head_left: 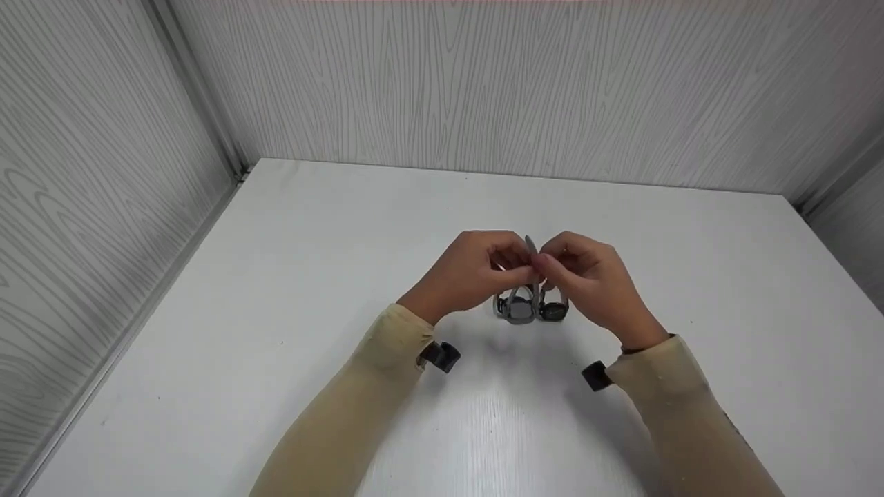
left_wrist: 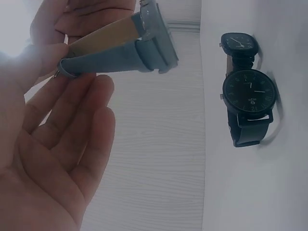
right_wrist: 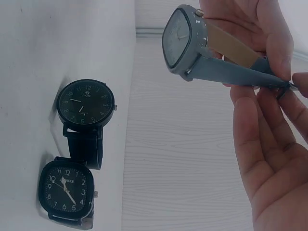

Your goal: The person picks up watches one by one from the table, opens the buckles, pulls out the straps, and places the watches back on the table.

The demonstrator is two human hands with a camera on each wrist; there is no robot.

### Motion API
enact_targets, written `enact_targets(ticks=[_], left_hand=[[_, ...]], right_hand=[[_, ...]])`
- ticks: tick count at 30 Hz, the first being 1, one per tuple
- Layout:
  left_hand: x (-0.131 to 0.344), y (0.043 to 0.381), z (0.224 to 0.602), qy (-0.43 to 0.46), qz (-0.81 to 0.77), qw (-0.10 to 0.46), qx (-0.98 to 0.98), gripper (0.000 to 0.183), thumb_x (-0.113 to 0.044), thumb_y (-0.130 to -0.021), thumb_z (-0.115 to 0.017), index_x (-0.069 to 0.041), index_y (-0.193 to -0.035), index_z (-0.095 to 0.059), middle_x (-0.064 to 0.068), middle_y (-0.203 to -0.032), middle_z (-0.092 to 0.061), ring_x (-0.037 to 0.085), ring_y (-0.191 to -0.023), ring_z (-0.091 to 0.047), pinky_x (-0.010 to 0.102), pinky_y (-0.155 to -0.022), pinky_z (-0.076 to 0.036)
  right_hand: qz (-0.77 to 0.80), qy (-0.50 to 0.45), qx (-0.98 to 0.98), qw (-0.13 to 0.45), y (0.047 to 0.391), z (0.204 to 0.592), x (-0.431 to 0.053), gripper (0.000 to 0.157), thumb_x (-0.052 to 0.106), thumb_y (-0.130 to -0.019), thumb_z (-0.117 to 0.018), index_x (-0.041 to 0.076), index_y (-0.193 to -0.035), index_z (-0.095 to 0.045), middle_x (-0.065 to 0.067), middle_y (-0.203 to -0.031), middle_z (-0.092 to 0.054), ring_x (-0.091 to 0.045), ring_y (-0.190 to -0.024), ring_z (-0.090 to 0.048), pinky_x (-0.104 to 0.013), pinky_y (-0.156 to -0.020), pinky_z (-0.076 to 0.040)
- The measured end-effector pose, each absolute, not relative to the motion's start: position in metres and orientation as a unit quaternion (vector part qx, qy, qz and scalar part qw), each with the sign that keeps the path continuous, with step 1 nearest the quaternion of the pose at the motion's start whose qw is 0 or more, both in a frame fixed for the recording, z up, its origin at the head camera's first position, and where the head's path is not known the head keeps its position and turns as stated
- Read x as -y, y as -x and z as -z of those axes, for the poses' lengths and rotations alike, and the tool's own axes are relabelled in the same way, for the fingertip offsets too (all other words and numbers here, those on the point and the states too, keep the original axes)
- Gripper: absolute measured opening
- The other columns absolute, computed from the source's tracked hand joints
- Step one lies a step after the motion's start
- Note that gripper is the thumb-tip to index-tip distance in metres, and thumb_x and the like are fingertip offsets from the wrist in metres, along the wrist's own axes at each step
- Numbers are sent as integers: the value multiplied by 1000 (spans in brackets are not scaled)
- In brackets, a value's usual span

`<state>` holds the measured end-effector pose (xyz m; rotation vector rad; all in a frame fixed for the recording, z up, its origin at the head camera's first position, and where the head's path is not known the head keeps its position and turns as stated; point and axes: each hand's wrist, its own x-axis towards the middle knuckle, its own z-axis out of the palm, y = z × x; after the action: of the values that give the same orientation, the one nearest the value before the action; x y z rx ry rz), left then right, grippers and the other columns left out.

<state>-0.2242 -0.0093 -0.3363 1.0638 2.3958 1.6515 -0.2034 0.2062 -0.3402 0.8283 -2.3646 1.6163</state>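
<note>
Both hands are raised over the table around a wristwatch (right_wrist: 178, 41) with a grey-blue strap and a squarish pale face. Its strap (left_wrist: 103, 58) hangs in a long loop, tan on the inside, with the case at the lower end. My left hand (head_left: 476, 273) pinches the upper, buckle end of the strap between thumb and fingers. Opposite it, my right hand (head_left: 590, 276) pinches the same end, fingertips meeting the left ones. A strap tip (head_left: 530, 244) sticks up between the hands. The buckle is mostly hidden by fingers.
Two black watches stand side by side on the white table (head_left: 290, 290), beyond the held one: a round-faced watch (right_wrist: 86, 103) on the left and a squarish one (right_wrist: 67, 190) on the right. Wood-grain panels (head_left: 442, 90) enclose the table's back and sides.
</note>
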Motion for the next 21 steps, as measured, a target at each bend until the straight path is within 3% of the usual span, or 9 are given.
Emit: enact_targets(ticks=[7,13,21], left_hand=[[10,224,335,-338,-536,1,-773,13,-28,-98,-73,-17,-102,-79,-8,-91,-75,8,-84,-69,30,-78,-57],[10,224,335,-330,-540,-33,-774,12,-28,-97,-74,-17,-98,-80,-9,-89,-76,8,-81,-68,30,-75,-57],[9,223,333,-309,-572,-44,-759,11,-27,-96,-77,-16,-97,-80,-8,-93,-77,10,-82,-69,30,-74,-57]], right_hand=[[-533,-299,789,68,202,340,-209,4,3,-101,-64,2,-105,-65,-7,-99,-66,-25,-83,-71,-29,-72,-58],[-509,-266,816,64,202,339,-206,17,9,-99,-68,3,-113,-60,-4,-109,-66,-33,-99,-70,-29,-81,-57],[-501,-256,827,26,203,338,-207,18,16,-103,-66,4,-116,-65,-12,-102,-70,-23,-84,-70,-30,-77,-58]])
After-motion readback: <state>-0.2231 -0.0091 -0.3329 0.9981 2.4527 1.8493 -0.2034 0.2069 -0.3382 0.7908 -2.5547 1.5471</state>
